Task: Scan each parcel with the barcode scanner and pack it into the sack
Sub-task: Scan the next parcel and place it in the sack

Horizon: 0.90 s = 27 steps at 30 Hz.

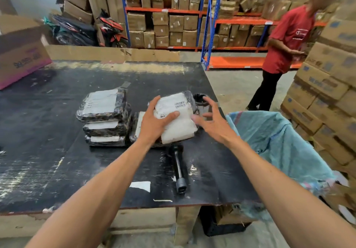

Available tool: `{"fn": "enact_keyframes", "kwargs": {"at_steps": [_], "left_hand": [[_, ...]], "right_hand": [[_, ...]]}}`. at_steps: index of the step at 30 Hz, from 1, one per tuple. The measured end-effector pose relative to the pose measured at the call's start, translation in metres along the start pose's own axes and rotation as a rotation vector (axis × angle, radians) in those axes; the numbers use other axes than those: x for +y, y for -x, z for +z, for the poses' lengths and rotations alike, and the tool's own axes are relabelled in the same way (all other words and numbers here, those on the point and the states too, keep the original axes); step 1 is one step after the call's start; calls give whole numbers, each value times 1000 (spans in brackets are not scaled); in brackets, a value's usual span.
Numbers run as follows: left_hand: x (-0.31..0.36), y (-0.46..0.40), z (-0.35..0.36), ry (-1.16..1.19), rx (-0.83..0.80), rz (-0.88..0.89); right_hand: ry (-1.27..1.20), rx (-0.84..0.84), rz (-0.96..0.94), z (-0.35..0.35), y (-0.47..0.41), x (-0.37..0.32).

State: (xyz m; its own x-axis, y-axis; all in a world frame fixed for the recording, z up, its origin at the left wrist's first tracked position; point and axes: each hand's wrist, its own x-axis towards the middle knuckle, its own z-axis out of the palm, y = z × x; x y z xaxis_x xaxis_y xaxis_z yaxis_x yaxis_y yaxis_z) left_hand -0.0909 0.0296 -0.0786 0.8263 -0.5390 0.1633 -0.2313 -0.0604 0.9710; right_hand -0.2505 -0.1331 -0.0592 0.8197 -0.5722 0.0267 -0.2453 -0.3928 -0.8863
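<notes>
One parcel point(176, 117) sits gripped under the left hand point(154, 120), right hand point(211, 121) spread wide just beside it.

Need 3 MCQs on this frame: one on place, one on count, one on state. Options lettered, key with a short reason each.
1. Where does the barcode scanner lie?
A. on the black table, nearer the wearer than the held parcel
B. inside the sack
C. on top of the left stack

2. How many parcels are in the left stack?
A. one
B. three
C. six

3. What is the state of the right hand?
A. closed on the scanner
B. open, fingers spread beside the parcel
C. inside the sack

Key: 1 A, the scanner rests on the table below the parcel under the left hand. 2 B, three wrapped layers show. 3 B, the fingers are spread and grip nothing; the blue-green sack hangs to its right.
</notes>
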Motion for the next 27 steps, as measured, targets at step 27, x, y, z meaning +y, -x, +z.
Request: {"fn": "enact_keyframes", "kwargs": {"at_steps": [27], "left_hand": [[-77, -13, 344, -909, -445, 59]], "right_hand": [[-80, -90, 420, -212, 16, 293]]}}
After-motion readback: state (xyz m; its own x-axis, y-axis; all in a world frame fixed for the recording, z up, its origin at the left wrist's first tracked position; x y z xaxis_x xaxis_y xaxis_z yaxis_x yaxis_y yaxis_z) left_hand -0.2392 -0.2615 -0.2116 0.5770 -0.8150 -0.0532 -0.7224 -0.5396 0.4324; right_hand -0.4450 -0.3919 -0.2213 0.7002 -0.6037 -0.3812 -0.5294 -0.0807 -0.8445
